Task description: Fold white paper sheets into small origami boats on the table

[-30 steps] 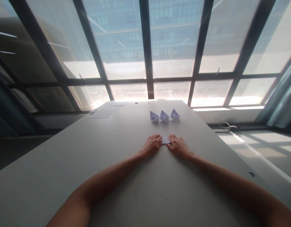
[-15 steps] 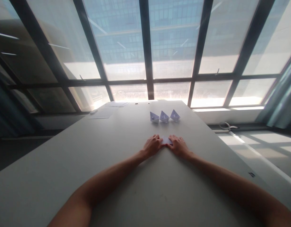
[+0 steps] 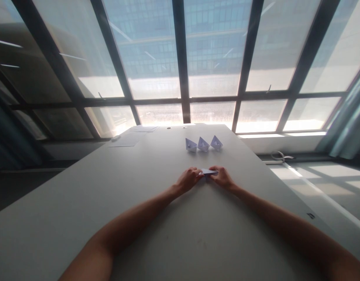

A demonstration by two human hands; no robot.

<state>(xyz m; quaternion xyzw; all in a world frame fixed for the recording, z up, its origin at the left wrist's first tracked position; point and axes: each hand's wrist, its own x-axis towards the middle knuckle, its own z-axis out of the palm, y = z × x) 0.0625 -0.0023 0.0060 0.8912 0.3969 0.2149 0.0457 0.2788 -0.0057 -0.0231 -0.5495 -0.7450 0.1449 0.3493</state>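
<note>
A small folded piece of white paper (image 3: 208, 171) is held between my two hands, near the middle of the white table (image 3: 156, 171). My left hand (image 3: 190, 177) grips its left end with bent fingers. The right end is pinched by my right hand (image 3: 222, 176), thumb and fingers closed around it. The paper looks tilted, and its covered ends do not show. Just beyond my hands stand three folded paper boats, a left one (image 3: 191, 145), a middle one (image 3: 203, 144) and a right one (image 3: 216, 143), in a row.
Flat white sheets of paper (image 3: 125, 139) lie at the table's far left. Two small round holes, one dark (image 3: 168, 128), sit near the far edge. A cable (image 3: 281, 156) lies on the floor beyond the right edge. Tall windows with dark frames (image 3: 182, 62) rise behind.
The folded paper has gone from lying flat under my fingers to being lifted and tilted. My right hand has turned and closed around its end; my left hand has hardly moved.
</note>
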